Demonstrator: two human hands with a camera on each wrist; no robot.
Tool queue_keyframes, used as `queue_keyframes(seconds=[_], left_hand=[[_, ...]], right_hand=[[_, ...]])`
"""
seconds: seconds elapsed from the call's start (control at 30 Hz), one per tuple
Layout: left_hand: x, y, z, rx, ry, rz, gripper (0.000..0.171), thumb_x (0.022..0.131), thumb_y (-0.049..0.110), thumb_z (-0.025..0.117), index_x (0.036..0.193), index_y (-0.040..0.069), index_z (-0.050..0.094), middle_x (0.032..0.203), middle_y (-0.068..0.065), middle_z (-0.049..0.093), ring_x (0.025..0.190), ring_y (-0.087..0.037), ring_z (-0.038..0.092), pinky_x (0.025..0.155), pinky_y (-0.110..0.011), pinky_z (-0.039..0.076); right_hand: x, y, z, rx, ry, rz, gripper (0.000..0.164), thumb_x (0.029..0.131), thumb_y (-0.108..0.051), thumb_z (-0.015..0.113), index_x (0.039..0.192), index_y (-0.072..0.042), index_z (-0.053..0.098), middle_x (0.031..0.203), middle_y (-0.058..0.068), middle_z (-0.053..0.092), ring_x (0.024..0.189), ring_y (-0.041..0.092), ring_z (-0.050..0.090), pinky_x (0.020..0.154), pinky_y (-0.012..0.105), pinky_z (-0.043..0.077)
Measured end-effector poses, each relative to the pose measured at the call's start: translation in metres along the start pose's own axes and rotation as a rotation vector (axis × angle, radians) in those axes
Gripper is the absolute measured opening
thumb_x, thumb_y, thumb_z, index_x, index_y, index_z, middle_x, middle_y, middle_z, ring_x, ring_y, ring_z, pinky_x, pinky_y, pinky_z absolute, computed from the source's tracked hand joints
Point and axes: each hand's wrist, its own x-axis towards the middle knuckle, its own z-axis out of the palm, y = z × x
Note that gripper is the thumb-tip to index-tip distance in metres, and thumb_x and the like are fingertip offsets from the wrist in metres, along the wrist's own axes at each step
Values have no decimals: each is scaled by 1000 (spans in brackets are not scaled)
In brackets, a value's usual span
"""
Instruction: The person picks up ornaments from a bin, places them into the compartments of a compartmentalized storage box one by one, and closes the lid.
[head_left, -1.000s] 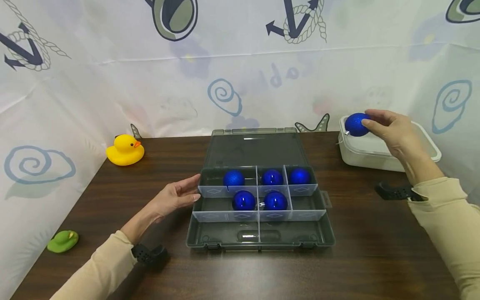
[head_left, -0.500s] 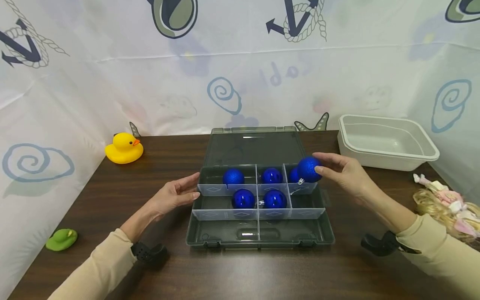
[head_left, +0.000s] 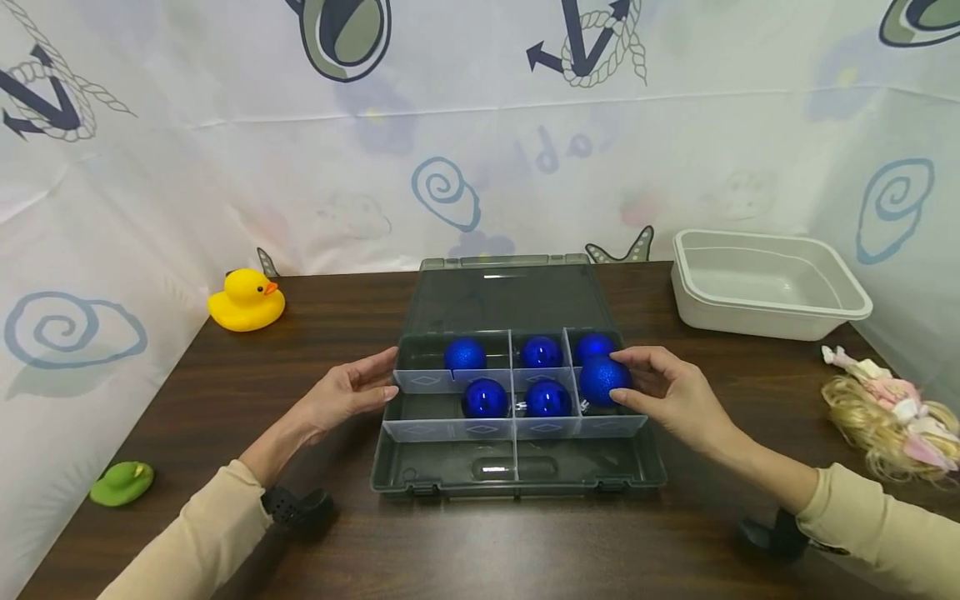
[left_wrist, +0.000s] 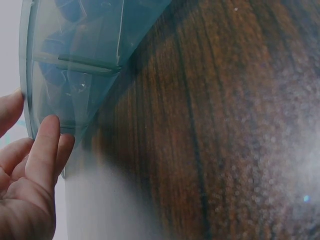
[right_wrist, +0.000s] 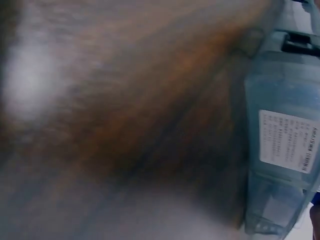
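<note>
A glittery blue bauble [head_left: 604, 381] is pinched between the thumb and fingers of my right hand [head_left: 675, 396], low over the right middle compartment of the grey see-through divider box [head_left: 442, 467]. Its lid [head_left: 510, 300] lies back, away from me. Baubles sit in all three back compartments: a glittery one [head_left: 465, 354] at left, a shiny one [head_left: 542, 352], and another [head_left: 595, 346] at right, partly covered by the held bauble. Two shiny baubles, one left [head_left: 485, 398] and one centre [head_left: 548, 398], lie in the middle row. My left hand [head_left: 348, 396] rests with extended fingers against the box's left side.
A pale grey basin [head_left: 772, 312] stands at the back right, with a blond doll [head_left: 896, 412] lying in front of it. A yellow rubber duck [head_left: 246, 302] is at the back left, a small green duck [head_left: 122, 483] nearer. A patterned cloth hangs behind the table.
My right hand has carried the glittery bauble from above the basin, leftward and toward me, down to the box's right middle compartment. My left hand stays at the box's side.
</note>
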Motion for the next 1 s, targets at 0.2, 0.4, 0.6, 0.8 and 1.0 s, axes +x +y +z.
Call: queue_keyframes(seconds=[0.2,0.4,0.6,0.8,1.0], left_hand=[[1,-1,0,-2,4,-4,74,91,21,62,150,6,20,154,-18,23,137,-37,31,100,-37,44],[1,-2,0,-1,-4,2,74,91,21,62,150,5,20,154,-19,22,137,-37,30,99,-35,44],[4,-1,-6,3,11,-2,70,92,23,62,148,4,25,153,-19,26,133,-36,39,97,-35,45],[28,4,-25,-51,92,-29,61,96,23,54,146,-2,28,148,-22,33,130,-33,42,98,-34,44],[69,19,-50,-153,157,-79,56,100,15,46,147,-4,22,149,-23,30,135,-35,34,104,-35,38]], right_hand=[[-4,4,3,-76,15,-27,31,73,6,76,101,3,62,99,15,64,92,-3,62,79,12,51],[-2,6,0,-183,20,-88,18,74,6,74,88,-4,67,87,6,66,80,0,62,72,15,55],[35,15,-20,74,53,269,28,93,-12,59,112,8,57,91,0,65,79,1,63,73,16,55],[90,39,-29,248,1,550,46,98,-11,48,136,12,36,123,17,54,99,5,61,96,25,46],[128,64,-23,137,0,609,44,98,-7,46,136,13,37,137,30,42,123,35,48,102,36,42]])
